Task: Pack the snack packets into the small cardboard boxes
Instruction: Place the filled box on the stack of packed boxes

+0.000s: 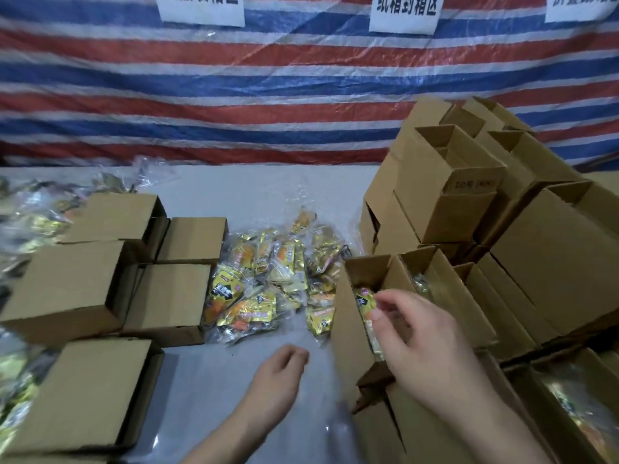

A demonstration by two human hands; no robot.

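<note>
A big striped sheet [234, 95] of red, blue and white hangs at the far side, with white paper signs [403, 11] stuck on it. In front of it is my grey worktop [254, 192].

On the right is a tall heap of small cardboard boxes [445, 182], many with their tops open. On the left are more brown boxes [70, 289] lying flat, close together. Shiny bags of snacks [30, 216] sit at the far left behind them.

In the middle of the worktop, between the two lots of boxes, is a pile of snack packets [274, 283]. They are yellow and orange and wrapped in clear plastic.

Just right of the pile stands an open box [348, 316]. It is near me and its top faces up. One snack packet [365, 303] is already standing inside it, against the left wall.

My right hand [432, 346] is over that open box. Its fingers [388, 298] are bent and close together right by the packet, but I cannot tell if they are pinching it.

My left hand [278, 376] is lower down, near me, over the bare worktop just below the pile. Its fingers [298, 356] are loosely curled and hold nothing.
</note>
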